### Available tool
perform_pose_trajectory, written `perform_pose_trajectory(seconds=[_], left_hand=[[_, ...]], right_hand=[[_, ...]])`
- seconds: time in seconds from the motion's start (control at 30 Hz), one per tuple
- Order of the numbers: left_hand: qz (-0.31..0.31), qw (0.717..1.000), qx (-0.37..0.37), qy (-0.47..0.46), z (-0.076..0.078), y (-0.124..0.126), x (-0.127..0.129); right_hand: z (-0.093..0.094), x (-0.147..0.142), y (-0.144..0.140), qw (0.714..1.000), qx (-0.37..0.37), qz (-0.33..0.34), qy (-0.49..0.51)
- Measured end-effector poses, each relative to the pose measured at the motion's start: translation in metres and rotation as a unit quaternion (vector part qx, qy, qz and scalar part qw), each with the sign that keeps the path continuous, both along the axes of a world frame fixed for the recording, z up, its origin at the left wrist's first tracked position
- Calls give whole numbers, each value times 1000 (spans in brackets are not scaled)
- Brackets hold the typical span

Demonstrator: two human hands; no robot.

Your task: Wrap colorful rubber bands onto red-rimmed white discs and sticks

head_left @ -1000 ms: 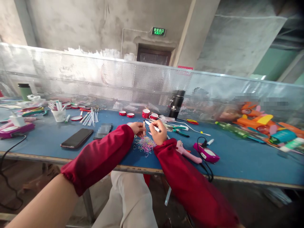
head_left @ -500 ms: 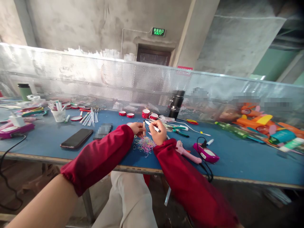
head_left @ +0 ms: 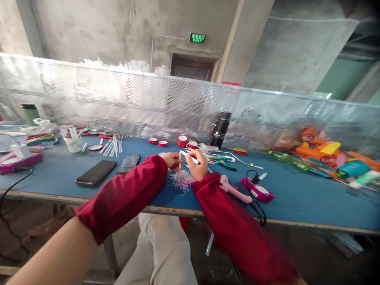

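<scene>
Both hands meet over the blue table (head_left: 297, 198) near its front edge – left hand (head_left: 171, 160) closed around a small upright stick (head_left: 179, 157), fingers pinched on it; right hand (head_left: 197, 166) closed around a white pen (head_left: 190, 156) that slants toward 10 o'clock, its tip just beside the stick. Both arms in red sleeves (head_left: 124, 194). A heap of small coloured bands (head_left: 181, 180) lies on the table at 6 o'clock from the hands, just beside the right wrist. At 3 o'clock from the right hand a pink glue gun (head_left: 233, 190) lies flat, and past it a magenta gadget (head_left: 257, 190) with a black cord (head_left: 259, 213) looping to the table edge. At 9 o'clock, well apart from the left hand, a dark phone (head_left: 95, 172) lies face up. At 12 o'clock from the hands – red tape rolls (head_left: 182, 141), and a black flask (head_left: 221, 129) upright against the perforated screen (head_left: 118, 99). Pliers (head_left: 224, 164) lie at 2 o'clock from the right hand. Far at 9 o'clock a white cup (head_left: 73, 144) holds sticks, loose white sticks (head_left: 113, 147) just beside it. Orange toys (head_left: 323, 152) piled far at 3 o'clock
</scene>
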State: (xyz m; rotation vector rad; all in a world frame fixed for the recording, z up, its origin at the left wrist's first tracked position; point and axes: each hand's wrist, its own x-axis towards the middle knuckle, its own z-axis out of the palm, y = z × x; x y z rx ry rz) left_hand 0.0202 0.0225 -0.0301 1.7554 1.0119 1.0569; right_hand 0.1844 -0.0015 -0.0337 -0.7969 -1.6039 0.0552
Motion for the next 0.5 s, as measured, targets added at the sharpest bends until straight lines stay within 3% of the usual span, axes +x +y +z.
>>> perform_pose_trajectory(seconds=[0.5], left_hand=[[-21, 1000, 12, -8, 11, -21, 1]], right_hand=[[1, 0, -1, 1000, -7, -1, 3]])
